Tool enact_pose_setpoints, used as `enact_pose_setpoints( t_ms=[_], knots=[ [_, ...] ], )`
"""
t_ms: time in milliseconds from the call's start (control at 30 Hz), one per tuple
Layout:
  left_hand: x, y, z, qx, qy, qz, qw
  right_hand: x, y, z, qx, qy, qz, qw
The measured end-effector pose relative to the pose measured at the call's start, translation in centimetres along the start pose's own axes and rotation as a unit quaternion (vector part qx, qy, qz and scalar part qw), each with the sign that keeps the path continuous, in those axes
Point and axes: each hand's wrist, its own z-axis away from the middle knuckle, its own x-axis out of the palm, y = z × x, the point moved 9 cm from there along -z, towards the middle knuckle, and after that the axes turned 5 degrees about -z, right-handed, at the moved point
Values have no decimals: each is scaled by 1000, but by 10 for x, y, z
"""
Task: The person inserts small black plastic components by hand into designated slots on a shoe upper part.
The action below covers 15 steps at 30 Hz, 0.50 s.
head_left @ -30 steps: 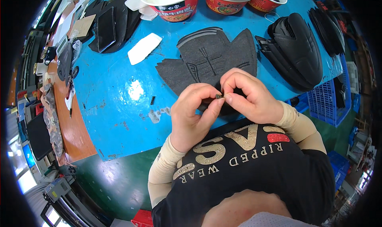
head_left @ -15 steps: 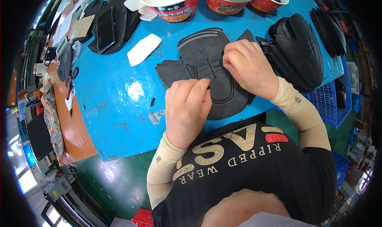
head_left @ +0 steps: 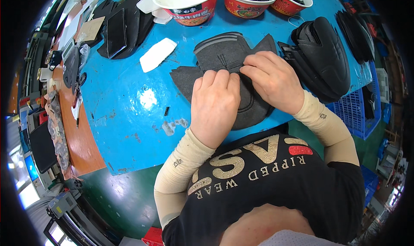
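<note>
A stack of dark grey padded pieces (head_left: 222, 45) with side flaps lies on the blue table (head_left: 116, 134) in front of me. Thin slits and a curved raised line mark the top piece. Over its middle is my left hand (head_left: 215, 101), fingers bent down and pressed together. My right hand (head_left: 276, 80) pinches close beside it, at the right side of the slits. The fingertips nearly meet, and whatever they hold is hidden. A small black strip (head_left: 167, 111) lies on the table left of my left hand.
Paper bowls stand at the back: a large one (head_left: 189, 18), and two (head_left: 246, 9) (head_left: 297, 2) holding black strips. Black moulded pads (head_left: 330, 52) are stacked at right, above a blue crate (head_left: 351, 114). A white card (head_left: 158, 55) and a phone (head_left: 116, 32) lie to the left.
My left hand has moved up and right, from the pad's lower left to its middle beside the slits. My right hand has stayed near the same spot, its fingers shifting slightly.
</note>
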Motion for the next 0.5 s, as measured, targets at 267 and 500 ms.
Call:
enact_pose_setpoints(
  t_ms=[267, 500],
  knots=[
    [-20, -24, 37, -153, 101, 287, 940, -16, 0, 8, 87, 44, -136, 986],
    [2, -36, 59, -216, 105, 627, 741, 6, -21, 9, 195, 8, -426, 884]
  ],
)
